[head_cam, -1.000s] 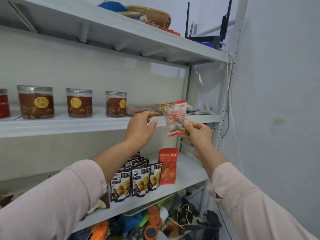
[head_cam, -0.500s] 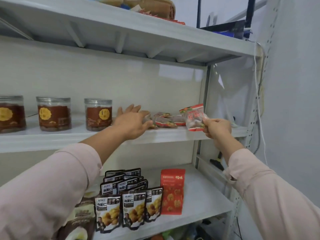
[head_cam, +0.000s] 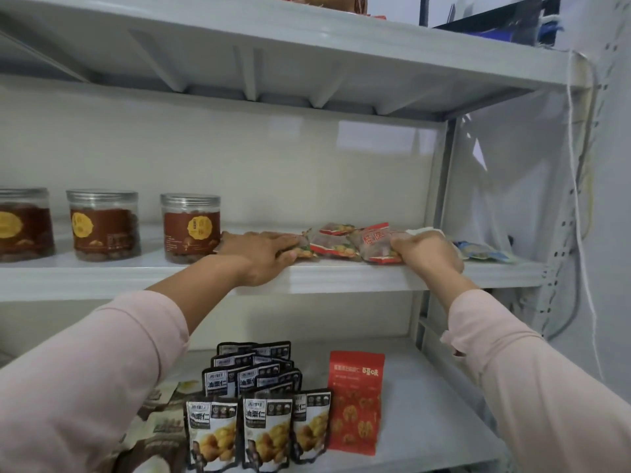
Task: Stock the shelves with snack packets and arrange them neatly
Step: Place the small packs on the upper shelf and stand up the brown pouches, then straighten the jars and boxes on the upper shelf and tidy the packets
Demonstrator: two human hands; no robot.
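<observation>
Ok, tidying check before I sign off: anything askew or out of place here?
Yes. The tan packets at the left of the lower shelf lie slumped and tilted beside the upright black pouches. The middle-shelf packets overlap unevenly.

Both arms in view.

Left sleeve (head_cam: 85, 370): pale pink, long, soft matte cloth, loose fit with broad folds. Left cuff (head_cam: 176, 322) is a plain rounded hem.

Right sleeve (head_cam: 532, 387): same pale pink cloth. Right cuff (head_cam: 456, 331) has an uneven, slightly frilled edge.

Left forearm (head_cam: 205, 281) and right forearm (head_cam: 457, 290) are bare beyond the cuffs.

Left hand (head_cam: 259, 256) and right hand (head_cam: 426, 256) are bare. Nail detail is too blurred to read.
</observation>
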